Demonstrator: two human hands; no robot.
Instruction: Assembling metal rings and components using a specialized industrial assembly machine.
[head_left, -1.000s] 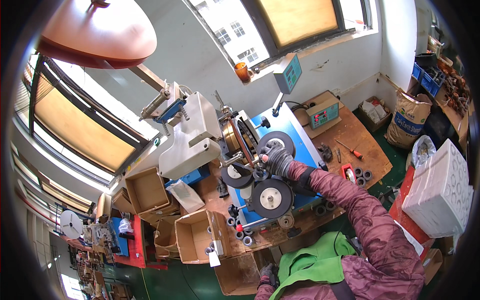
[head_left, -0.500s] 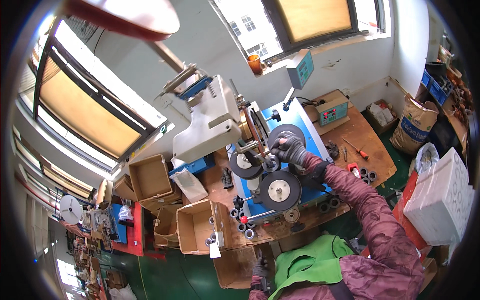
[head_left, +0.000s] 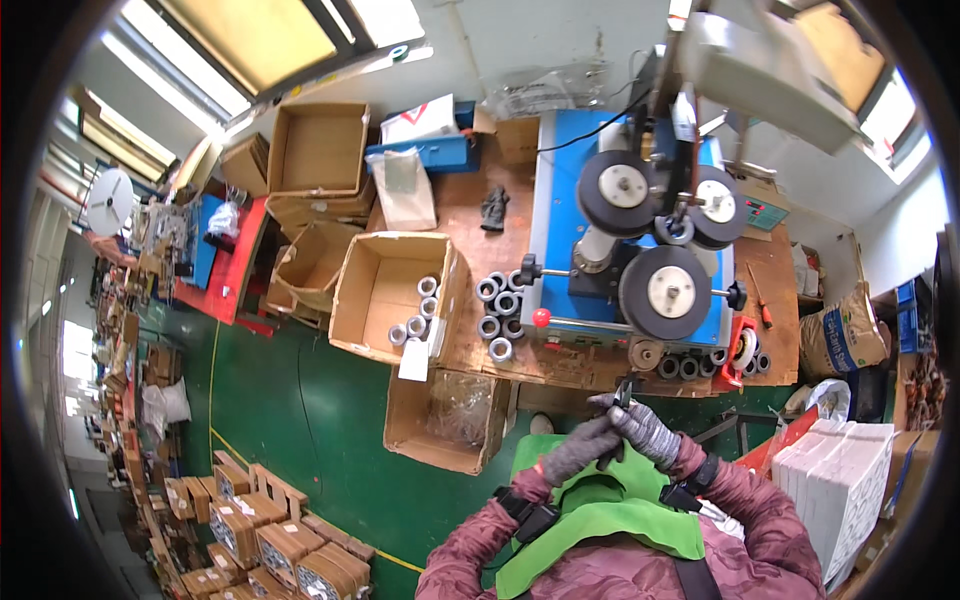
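Observation:
My two grey-gloved hands meet in front of the green apron (head_left: 600, 510), just short of the bench edge. From the fingers of my right hand (head_left: 645, 432) a small dark, narrow tool (head_left: 624, 390) sticks up; its exact kind is unclear. My left hand (head_left: 580, 450) is closed and touches the right one; what it grips, if anything, is hidden. Beyond them stands a blue winding machine (head_left: 565, 230) with three black rubber-rimmed wheels (head_left: 672, 288). A metal ring (head_left: 675, 230) sits between the wheels, apart from both hands.
Several metal rings (head_left: 500, 348) lie left of the machine, beside an open cardboard box (head_left: 345, 290) with more rings. Below the bench is another open box (head_left: 440, 450) with clear plastic. A red tape dispenser (head_left: 740, 350) and white foam blocks (head_left: 835, 490) are on the right.
My right hand has left the machine's wheels and come down to the apron. My left hand has risen from beside the lower box to join it. The view has swung leftward.

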